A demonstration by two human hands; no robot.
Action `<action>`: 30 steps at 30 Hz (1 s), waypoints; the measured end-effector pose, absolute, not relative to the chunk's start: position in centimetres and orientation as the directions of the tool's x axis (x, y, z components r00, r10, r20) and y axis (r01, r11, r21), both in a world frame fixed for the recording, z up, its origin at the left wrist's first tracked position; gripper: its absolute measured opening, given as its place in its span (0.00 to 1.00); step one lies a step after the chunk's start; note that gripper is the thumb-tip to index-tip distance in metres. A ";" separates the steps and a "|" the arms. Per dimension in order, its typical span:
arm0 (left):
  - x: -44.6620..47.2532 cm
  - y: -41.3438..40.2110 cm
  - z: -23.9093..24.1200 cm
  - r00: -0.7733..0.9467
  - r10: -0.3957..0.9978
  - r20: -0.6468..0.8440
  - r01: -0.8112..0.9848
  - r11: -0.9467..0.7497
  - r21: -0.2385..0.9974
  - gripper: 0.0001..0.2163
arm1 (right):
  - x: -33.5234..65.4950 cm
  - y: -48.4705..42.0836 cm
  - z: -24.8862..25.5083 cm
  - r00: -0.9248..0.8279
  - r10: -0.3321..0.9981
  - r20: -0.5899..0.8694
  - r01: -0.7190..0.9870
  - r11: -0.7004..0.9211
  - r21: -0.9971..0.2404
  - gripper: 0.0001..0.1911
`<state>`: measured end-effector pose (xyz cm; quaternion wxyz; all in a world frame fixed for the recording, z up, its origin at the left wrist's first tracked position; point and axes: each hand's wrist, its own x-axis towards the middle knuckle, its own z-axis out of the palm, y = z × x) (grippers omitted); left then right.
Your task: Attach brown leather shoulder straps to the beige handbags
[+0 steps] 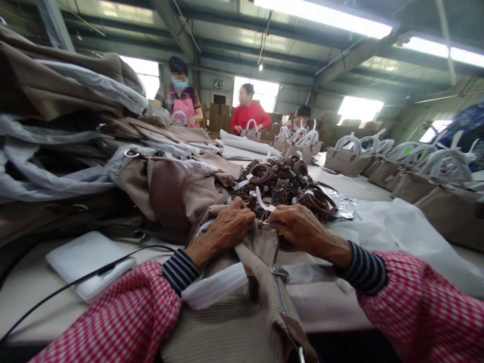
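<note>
A beige handbag (242,312) with a metal zipper lies in front of me on the white table (34,292). My left hand (229,227) is closed on the bag's far edge, fingers curled around a brown strap end. My right hand (298,224) is closed too, pinching a small metal ring or clasp between the two hands. Just beyond my fingers lies a heap of coiled brown leather straps (287,184) with white ties.
A tall pile of beige bags (75,126) wrapped in white film rises at the left. A white power bank (88,264) with a black cable lies at the near left. Finished bags (416,176) with wrapped handles line the right side. Three people work at the far end.
</note>
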<state>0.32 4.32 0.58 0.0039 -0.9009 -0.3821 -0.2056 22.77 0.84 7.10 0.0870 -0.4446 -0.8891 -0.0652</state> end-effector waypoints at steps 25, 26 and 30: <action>0.3 4.4 0.6 0.619 0.680 0.393 0.681 -0.714 0.164 0.07 | 23.3 1.1 9.7 -0.621 0.783 0.029 0.533 0.449 -0.717 0.10; 0.3 4.4 0.6 0.615 0.684 0.392 0.685 -0.709 0.164 0.07 | 23.6 1.4 9.7 -0.581 0.809 0.096 0.565 0.485 -0.668 0.10; 0.3 4.4 0.5 0.608 0.696 0.383 0.699 -0.697 0.158 0.08 | 24.1 2.4 8.8 -0.557 0.813 0.169 0.645 0.551 -0.529 0.09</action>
